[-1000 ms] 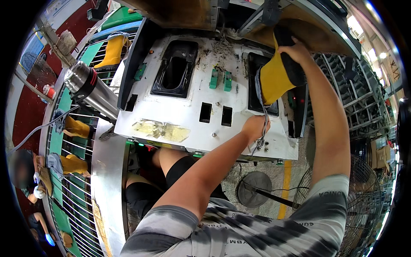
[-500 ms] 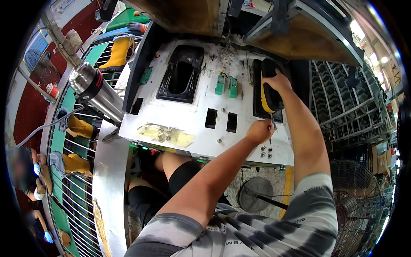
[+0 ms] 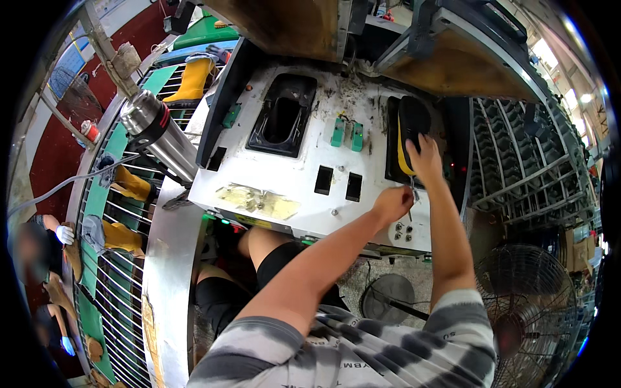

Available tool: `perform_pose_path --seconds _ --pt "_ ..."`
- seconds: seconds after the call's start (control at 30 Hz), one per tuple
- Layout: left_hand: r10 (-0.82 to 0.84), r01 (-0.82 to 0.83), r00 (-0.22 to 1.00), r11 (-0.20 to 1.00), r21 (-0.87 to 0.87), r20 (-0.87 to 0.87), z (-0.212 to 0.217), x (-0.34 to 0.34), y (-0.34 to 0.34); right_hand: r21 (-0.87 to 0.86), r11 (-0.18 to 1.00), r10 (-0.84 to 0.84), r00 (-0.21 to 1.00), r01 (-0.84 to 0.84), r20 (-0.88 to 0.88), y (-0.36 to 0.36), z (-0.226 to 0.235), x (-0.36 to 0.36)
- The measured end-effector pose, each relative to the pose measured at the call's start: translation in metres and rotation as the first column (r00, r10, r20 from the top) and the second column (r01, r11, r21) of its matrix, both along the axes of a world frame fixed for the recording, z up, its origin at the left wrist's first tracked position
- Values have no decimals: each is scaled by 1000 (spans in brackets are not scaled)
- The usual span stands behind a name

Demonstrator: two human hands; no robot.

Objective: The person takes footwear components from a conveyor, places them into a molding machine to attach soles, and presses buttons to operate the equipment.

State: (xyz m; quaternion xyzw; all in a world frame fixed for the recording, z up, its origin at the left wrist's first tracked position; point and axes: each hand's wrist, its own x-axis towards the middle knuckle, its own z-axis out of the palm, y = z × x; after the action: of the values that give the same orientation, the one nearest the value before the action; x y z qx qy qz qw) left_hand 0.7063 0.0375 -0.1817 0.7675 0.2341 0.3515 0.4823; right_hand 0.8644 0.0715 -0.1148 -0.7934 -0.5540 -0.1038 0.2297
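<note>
Some lettering [image 3: 354, 366] marks the shirt [image 3: 388, 349], left hand [image 3: 393, 204] pinching a cord [image 3: 413, 183], right hand [image 3: 427, 161] open on a boot [image 3: 414, 119].

Left grip [image 3: 393, 204] curled, right grip [image 3: 424, 158] spread

Yellow boot [image 3: 414, 119], black sole up, in black recess [image 3: 392, 145]

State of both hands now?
Left hand: closed, pinching a grey cord.
Right hand: open, fingers on the upturned yellow boot's black sole.
</note>
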Motion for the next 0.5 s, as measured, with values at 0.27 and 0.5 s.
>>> perform_pose_path --seconds 0.27,0.5 --pt "-347 371 839 928 -27 -420 -51 -208 -93 400 595 -45 525 698 -850 -303 -142 -75" --pt "-112 62 865 991 -117 -490 -109 -196 -73 -207 568 303 -436 797 -848 -288 -161 -58"
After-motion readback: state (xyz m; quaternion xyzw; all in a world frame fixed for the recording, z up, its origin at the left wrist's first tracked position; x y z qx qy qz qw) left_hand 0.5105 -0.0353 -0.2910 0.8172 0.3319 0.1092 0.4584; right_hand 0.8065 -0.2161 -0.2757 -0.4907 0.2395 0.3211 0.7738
